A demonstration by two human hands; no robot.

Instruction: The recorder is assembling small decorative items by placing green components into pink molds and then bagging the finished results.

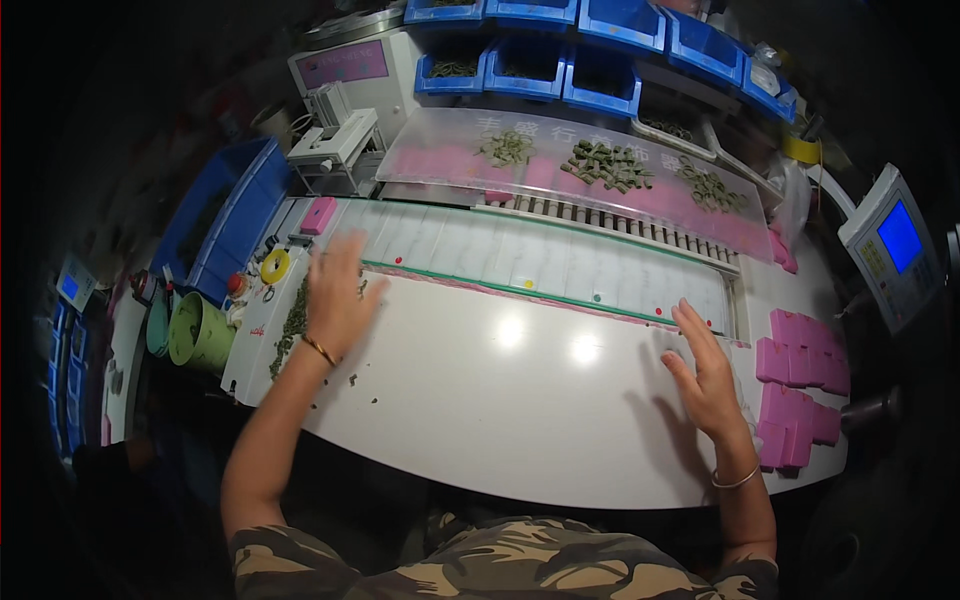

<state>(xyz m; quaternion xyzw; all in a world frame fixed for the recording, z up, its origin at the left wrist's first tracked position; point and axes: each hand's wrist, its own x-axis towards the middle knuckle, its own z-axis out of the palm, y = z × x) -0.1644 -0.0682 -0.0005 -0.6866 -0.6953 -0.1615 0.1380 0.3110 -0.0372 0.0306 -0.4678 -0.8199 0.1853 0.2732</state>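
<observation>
My left hand (338,295) is over the left end of the white table (480,400), its fingers spread and slightly blurred. Beside it lies a strip of small dark green pieces (292,335), with several loose bits near the wrist. My right hand (708,380) hovers above the table's right part, fingers stretched out, nothing in it. Just beyond both hands runs a long row of white panels (540,265) with a green front edge and small coloured dots. The right fingertips are close to the row's right end.
Behind the row, a clear sheet (440,165) bears three heaps of green pieces (606,165). Blue bins (525,70) line the back. Pink blocks (800,350) and a scale display (893,245) stand at right. A blue crate (225,215) and green bucket (200,333) are at left.
</observation>
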